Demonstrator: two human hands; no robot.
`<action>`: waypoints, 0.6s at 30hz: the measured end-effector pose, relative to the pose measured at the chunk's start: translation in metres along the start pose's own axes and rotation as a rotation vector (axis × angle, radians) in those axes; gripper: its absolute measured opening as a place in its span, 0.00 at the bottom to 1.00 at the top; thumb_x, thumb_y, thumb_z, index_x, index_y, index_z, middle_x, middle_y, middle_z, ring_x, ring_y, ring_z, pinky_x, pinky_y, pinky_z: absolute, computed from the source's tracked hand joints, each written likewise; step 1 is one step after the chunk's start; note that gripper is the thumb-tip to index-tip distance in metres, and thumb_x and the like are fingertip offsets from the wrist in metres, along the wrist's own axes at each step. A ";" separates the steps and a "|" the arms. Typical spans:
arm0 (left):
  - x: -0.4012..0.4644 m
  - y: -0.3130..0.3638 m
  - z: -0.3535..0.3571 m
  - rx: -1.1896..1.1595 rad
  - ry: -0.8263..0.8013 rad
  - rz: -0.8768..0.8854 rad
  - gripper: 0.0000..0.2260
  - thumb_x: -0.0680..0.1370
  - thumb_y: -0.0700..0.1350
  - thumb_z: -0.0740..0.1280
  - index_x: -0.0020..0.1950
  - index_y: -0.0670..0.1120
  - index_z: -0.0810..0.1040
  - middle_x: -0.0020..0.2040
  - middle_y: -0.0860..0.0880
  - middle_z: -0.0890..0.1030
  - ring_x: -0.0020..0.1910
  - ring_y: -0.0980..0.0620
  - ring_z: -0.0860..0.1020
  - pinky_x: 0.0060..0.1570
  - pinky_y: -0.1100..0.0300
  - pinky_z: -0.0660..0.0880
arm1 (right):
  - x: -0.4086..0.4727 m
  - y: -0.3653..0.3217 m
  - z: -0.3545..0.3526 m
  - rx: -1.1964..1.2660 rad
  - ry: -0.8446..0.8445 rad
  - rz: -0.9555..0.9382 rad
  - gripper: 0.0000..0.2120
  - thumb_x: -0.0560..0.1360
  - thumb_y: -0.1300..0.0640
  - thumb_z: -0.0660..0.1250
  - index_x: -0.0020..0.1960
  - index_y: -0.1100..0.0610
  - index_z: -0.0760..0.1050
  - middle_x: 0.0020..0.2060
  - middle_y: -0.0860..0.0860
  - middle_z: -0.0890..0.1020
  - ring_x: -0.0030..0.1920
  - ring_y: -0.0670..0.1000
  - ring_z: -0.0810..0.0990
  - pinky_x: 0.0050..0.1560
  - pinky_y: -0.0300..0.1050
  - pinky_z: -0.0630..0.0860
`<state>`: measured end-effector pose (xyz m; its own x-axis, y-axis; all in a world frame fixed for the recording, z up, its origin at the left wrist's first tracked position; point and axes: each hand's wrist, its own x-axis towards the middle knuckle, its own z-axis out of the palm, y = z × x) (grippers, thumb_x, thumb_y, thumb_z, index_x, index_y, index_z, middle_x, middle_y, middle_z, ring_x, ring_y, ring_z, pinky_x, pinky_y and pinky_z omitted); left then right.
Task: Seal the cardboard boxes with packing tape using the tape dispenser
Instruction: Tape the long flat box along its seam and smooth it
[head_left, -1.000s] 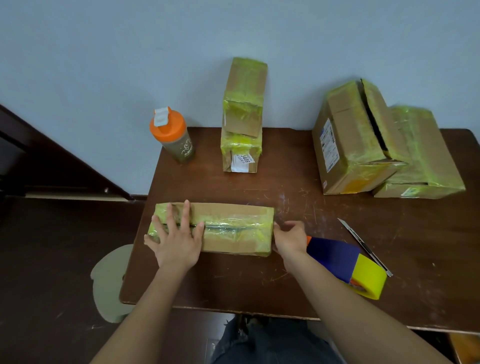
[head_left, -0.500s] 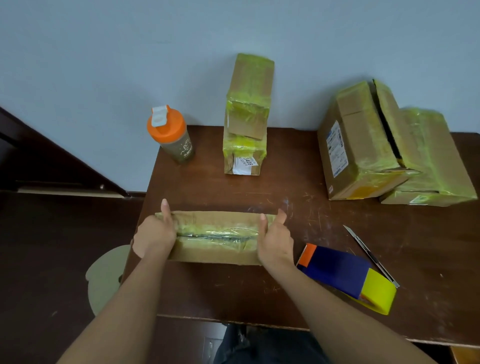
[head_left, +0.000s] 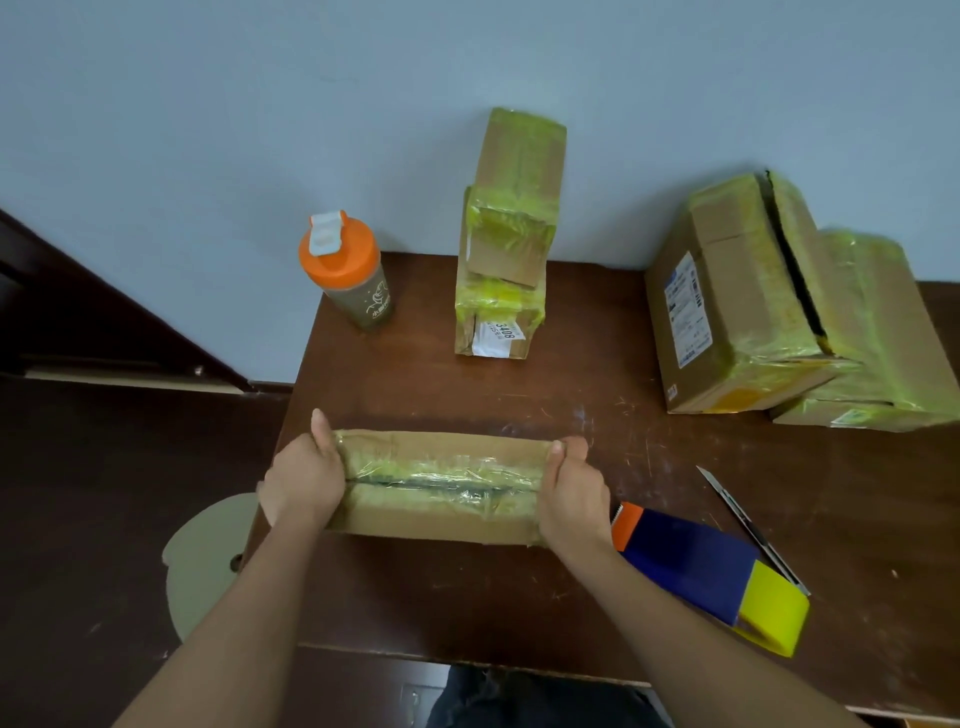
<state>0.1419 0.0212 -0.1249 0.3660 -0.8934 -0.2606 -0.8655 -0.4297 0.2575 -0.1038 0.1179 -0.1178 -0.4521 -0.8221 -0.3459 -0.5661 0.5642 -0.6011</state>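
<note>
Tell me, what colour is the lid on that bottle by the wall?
Orange, with a pale flip cap on top; the bottle lid shows clearly in the head view.

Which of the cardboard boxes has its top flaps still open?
The large box at the back right: a dark gap runs between its top flaps, unlike the others.

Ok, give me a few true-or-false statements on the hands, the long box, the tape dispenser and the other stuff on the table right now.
1. Both hands grip the ends of the long box: the left hand at its left end, the right hand at its right end. True.
2. The right hand holds the tape dispenser. False: it lies on the table, right of that hand, untouched.
3. The bottle has an orange lid. True.
4. The utility knife lies on top of the long box. False: it lies on the table beside the dispenser.
5. Yellowish tape covers the long box's top seam. True.
</note>
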 end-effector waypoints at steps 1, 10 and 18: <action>0.002 -0.001 -0.002 -0.045 -0.032 0.018 0.33 0.81 0.62 0.40 0.58 0.42 0.76 0.55 0.40 0.79 0.57 0.36 0.75 0.62 0.42 0.68 | 0.003 0.000 -0.003 -0.027 -0.023 -0.012 0.17 0.84 0.48 0.44 0.63 0.56 0.65 0.40 0.52 0.77 0.43 0.57 0.79 0.43 0.52 0.76; -0.057 0.031 0.003 0.091 -0.027 -0.050 0.51 0.67 0.80 0.44 0.78 0.45 0.46 0.74 0.37 0.60 0.70 0.34 0.63 0.69 0.38 0.59 | -0.004 -0.034 0.005 -0.400 -0.167 0.016 0.45 0.71 0.22 0.45 0.77 0.44 0.30 0.76 0.58 0.30 0.77 0.66 0.39 0.71 0.70 0.56; -0.052 0.023 0.010 0.262 -0.059 0.086 0.61 0.60 0.82 0.53 0.78 0.44 0.38 0.70 0.38 0.61 0.66 0.39 0.63 0.62 0.43 0.63 | -0.005 -0.032 0.005 -0.562 -0.159 -0.095 0.39 0.73 0.26 0.50 0.75 0.47 0.53 0.71 0.53 0.58 0.72 0.61 0.57 0.49 0.48 0.78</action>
<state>0.0995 0.0594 -0.1144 0.2731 -0.9126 -0.3041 -0.9543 -0.2969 0.0339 -0.0798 0.1033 -0.1007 -0.2969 -0.8479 -0.4391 -0.8973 0.4051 -0.1756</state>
